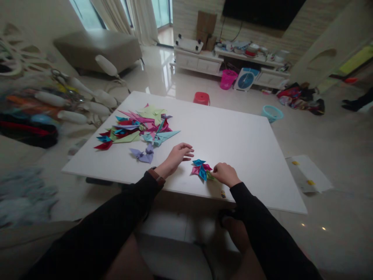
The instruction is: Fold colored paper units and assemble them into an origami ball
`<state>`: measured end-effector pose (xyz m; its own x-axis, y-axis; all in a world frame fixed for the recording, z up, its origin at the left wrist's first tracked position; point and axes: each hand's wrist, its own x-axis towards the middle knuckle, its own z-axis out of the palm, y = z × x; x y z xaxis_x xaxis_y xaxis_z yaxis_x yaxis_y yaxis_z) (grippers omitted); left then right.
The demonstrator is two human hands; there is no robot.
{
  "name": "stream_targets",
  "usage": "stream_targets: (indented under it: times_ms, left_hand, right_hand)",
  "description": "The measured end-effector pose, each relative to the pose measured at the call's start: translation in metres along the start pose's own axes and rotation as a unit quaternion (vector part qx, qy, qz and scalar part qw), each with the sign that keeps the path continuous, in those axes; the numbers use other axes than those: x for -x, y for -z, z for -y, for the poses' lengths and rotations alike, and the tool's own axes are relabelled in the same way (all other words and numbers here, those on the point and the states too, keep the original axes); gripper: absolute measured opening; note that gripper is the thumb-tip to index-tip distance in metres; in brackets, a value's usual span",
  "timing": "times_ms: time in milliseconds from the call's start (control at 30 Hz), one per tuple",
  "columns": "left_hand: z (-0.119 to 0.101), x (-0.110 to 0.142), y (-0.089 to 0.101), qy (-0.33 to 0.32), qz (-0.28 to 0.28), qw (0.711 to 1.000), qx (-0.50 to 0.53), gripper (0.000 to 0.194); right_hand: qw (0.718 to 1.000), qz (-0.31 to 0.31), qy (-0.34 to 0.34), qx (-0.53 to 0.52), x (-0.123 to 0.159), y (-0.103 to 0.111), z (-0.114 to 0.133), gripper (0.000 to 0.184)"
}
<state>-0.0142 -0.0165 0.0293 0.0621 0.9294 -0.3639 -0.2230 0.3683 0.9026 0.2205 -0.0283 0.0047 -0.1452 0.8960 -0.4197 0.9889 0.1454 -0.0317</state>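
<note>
A small star-like cluster of folded origami paper (202,170) in blue, pink and green lies near the front edge of the white table (233,136). At its right side, my right hand (226,174) is closed, its fingertips pinching the green paper point. My left hand (177,156) hovers to the upper left of the cluster, fingers apart and holding nothing. Left of that hand lies a lilac folded paper piece (143,154). Farther back is a loose heap of origami pieces (151,123) in several colours.
A tiny brown and yellow object (223,193) sits at the table's front edge, below my right hand. Beyond the table stand a red stool (201,98), a pink basket (228,79) and a light blue basin (272,112). White lamp arms (87,105) reach close to the table's left side.
</note>
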Motion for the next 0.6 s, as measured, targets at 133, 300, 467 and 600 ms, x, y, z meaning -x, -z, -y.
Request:
stream_targets:
  times_ms: [133, 300, 467, 600]
  left_hand:
    - [-0.003, -0.002, 0.008, -0.007, -0.010, 1.000, -0.010, 0.011]
    - [-0.011, -0.016, 0.046, -0.043, -0.070, 0.996, -0.036, 0.016]
    - [-0.022, -0.035, 0.138, -0.104, -0.237, 0.958, -0.127, 0.021]
    - [-0.027, -0.029, 0.218, -0.062, -0.411, 0.870, -0.265, 0.023]
  right_hand:
    - [1.000, -0.016, 0.009, -0.012, -0.004, -0.004, -0.005, 0.033]
    - [0.999, -0.021, 0.024, -0.018, -0.008, -0.008, -0.007, 0.036]
    - [0.999, -0.023, 0.024, -0.023, -0.008, -0.006, -0.006, 0.037]
    - [0.999, -0.024, 0.026, -0.028, -0.010, -0.004, -0.005, 0.038]
